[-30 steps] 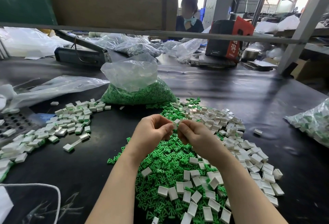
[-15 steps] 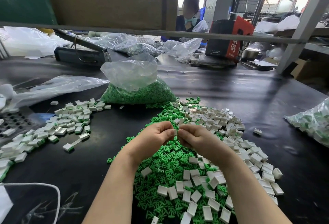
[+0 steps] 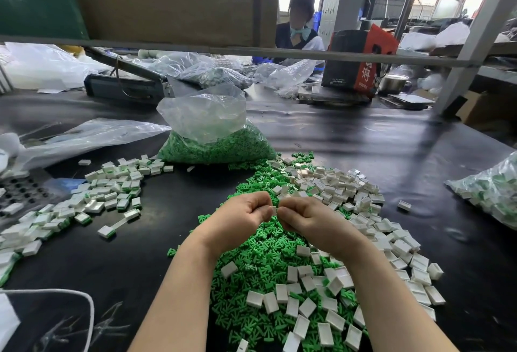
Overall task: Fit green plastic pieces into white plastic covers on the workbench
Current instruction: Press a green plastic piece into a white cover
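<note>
In the head view, at frame centre, the left hand (image 3: 240,217) and right hand (image 3: 313,218) curl together, pinching one small white cover (image 3: 274,209) above the green pieces (image 3: 260,256). Squeezing squarely should seat the insert; any green piece inside is hidden.

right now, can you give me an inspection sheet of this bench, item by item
surface: black mat on the workbench, glossy.
job's things: loose green pieces heaped in front; white covers mixed over the heap's right side; white part pinched between both hands.
clutter: finished pile at left; open bag of green pieces behind; bag of parts at right edge; empty plastic bags at left.
grippers: left hand and right hand curled, fingertips meeting on the part.
cables: white cord at lower left.
surroundings: a person seated beyond the shelf rail; red and black box.
</note>
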A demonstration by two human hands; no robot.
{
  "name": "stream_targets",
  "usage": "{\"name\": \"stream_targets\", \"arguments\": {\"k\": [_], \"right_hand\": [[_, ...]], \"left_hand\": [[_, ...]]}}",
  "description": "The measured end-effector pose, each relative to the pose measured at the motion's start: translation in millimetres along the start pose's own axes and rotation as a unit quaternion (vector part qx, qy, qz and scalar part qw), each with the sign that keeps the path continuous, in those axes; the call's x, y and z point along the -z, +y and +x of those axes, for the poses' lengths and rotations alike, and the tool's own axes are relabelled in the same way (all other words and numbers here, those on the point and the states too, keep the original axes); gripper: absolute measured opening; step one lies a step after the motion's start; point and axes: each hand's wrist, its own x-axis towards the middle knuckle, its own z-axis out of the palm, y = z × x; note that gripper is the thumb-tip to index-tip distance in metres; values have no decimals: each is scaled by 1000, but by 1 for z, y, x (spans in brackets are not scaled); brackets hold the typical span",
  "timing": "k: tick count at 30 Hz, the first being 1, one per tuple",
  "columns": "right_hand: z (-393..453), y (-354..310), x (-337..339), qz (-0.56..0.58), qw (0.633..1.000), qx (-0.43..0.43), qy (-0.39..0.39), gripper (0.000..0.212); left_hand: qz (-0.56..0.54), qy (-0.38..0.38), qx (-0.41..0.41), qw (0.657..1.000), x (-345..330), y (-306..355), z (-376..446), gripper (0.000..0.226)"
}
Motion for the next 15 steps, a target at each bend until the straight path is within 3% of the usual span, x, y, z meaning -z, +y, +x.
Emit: {"name": "stream_targets", "arguments": {"k": [8, 15], "right_hand": [[0, 2, -3, 12, 1000, 1, 4, 33], [2, 1, -8, 192, 981, -31, -5, 34]], "left_hand": [[13, 8, -4, 1000, 2, 3, -2, 19], [-69, 1, -3, 998, 3, 7, -3, 22]]}}
